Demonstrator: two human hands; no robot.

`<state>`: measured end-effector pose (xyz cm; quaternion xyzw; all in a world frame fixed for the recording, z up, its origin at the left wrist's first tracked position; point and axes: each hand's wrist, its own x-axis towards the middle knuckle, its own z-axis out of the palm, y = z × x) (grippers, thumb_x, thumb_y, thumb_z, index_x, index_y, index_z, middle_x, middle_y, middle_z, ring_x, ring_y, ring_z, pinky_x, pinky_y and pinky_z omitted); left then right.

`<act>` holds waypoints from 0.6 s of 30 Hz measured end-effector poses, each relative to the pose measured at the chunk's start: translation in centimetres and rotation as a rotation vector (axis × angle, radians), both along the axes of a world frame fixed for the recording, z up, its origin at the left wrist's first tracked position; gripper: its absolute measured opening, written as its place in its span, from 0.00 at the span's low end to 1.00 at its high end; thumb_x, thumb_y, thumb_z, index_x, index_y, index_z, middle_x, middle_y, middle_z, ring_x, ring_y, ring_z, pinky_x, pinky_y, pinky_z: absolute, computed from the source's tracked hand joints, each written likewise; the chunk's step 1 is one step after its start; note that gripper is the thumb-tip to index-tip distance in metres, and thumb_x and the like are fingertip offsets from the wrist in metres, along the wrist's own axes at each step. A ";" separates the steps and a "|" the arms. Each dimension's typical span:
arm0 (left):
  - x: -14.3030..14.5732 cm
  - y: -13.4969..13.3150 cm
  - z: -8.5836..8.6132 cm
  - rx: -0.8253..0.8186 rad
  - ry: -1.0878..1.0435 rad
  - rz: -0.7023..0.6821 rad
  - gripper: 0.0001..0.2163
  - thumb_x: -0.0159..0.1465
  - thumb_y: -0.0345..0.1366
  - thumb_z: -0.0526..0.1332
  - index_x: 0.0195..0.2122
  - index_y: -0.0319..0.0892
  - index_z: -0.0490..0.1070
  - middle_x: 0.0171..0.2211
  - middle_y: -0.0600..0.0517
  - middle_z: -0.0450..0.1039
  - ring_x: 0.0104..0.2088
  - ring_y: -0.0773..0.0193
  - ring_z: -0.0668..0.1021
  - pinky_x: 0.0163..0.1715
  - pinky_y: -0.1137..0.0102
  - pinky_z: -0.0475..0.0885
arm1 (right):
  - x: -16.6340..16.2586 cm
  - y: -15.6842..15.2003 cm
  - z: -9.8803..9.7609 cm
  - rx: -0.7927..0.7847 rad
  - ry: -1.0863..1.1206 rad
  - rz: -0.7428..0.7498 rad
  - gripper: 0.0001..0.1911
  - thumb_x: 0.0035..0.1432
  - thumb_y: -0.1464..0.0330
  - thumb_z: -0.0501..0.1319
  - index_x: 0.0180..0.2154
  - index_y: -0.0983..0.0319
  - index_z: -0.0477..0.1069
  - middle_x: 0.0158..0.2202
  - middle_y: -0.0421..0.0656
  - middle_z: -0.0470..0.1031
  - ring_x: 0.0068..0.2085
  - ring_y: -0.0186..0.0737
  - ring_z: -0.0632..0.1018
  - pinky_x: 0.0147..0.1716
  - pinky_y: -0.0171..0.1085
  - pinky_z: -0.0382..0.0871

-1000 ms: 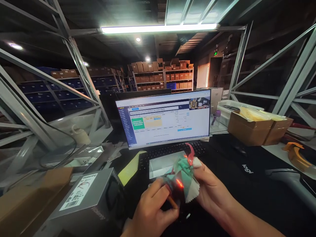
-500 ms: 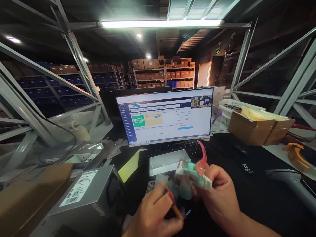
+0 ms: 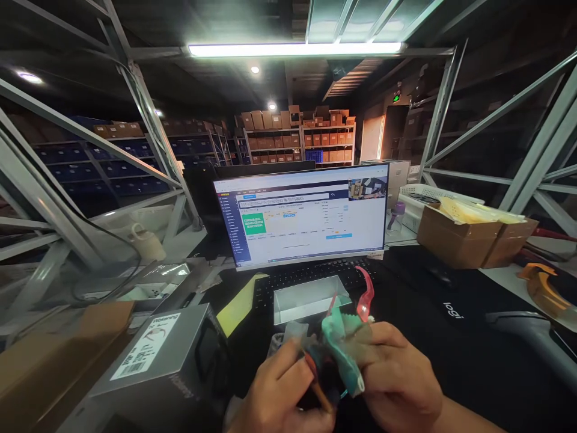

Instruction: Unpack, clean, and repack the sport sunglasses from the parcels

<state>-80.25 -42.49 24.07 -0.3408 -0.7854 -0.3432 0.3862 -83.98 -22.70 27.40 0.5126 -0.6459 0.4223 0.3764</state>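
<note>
Both hands meet low in the middle of the view, in front of the keyboard (image 3: pixel 315 275). My right hand (image 3: pixel 396 379) is closed round a teal cloth (image 3: pixel 340 349) wrapped about a pair of glasses, whose red temple arm (image 3: pixel 366 294) sticks up above my fingers. My left hand (image 3: pixel 282 391) pinches the other side of the same glasses, where an orange part shows between finger and thumb. A small clear box (image 3: pixel 311 299) lies on the keyboard just beyond my hands. The lit monitor (image 3: pixel 302 213) stands behind it.
A grey carton with a white label (image 3: pixel 157 355) sits at the left, a brown box (image 3: pixel 54 355) beside it. Open cardboard boxes (image 3: pixel 469 231) stand at the right on the desk, near a black mat (image 3: pixel 451 307), a handheld scanner (image 3: pixel 527 328) and an orange tool (image 3: pixel 541 282). Metal rack struts frame both sides.
My right hand has turned the cloth and glasses and closed more tightly over them. The red temple arm shifted right and now points up. My left hand kept its pinch.
</note>
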 end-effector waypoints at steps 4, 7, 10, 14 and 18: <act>-0.2 -0.2 0.4 0.018 -0.038 0.010 0.07 0.58 0.24 0.62 0.28 0.42 0.66 0.25 0.54 0.64 0.24 0.69 0.70 0.22 0.75 0.67 | -0.7 -0.9 -1.1 0.011 -0.004 0.145 0.15 0.56 0.82 0.57 0.38 0.56 0.72 0.32 0.41 0.84 0.32 0.39 0.83 0.35 0.38 0.79; -0.5 -0.4 0.6 0.016 -0.054 0.019 0.06 0.59 0.24 0.62 0.31 0.42 0.68 0.27 0.53 0.67 0.26 0.68 0.72 0.25 0.76 0.70 | -1.2 -1.5 -1.6 -0.005 -0.022 0.162 0.16 0.54 0.83 0.57 0.37 0.57 0.73 0.29 0.41 0.83 0.30 0.39 0.80 0.34 0.37 0.77; -0.8 -0.6 0.7 0.011 -0.044 0.022 0.07 0.60 0.25 0.64 0.36 0.42 0.71 0.32 0.52 0.71 0.31 0.68 0.76 0.31 0.76 0.73 | -1.6 -1.9 -1.4 -0.211 -0.319 0.069 0.12 0.52 0.81 0.62 0.29 0.58 0.73 0.27 0.39 0.79 0.30 0.37 0.77 0.32 0.35 0.73; -1.0 -0.6 0.5 0.007 -0.007 0.036 0.08 0.60 0.23 0.64 0.37 0.41 0.71 0.32 0.53 0.71 0.32 0.69 0.75 0.32 0.77 0.73 | -1.9 -1.7 -0.6 -0.557 -1.166 0.377 0.12 0.48 0.72 0.72 0.25 0.60 0.69 0.26 0.38 0.74 0.26 0.32 0.73 0.27 0.31 0.68; -1.3 -0.3 0.1 0.011 -0.050 0.044 0.07 0.59 0.22 0.62 0.31 0.42 0.68 0.30 0.53 0.69 0.30 0.69 0.73 0.29 0.77 0.71 | -1.6 -1.6 0.0 -0.682 -1.552 0.649 0.18 0.39 0.72 0.76 0.26 0.62 0.67 0.24 0.36 0.72 0.24 0.29 0.69 0.26 0.29 0.65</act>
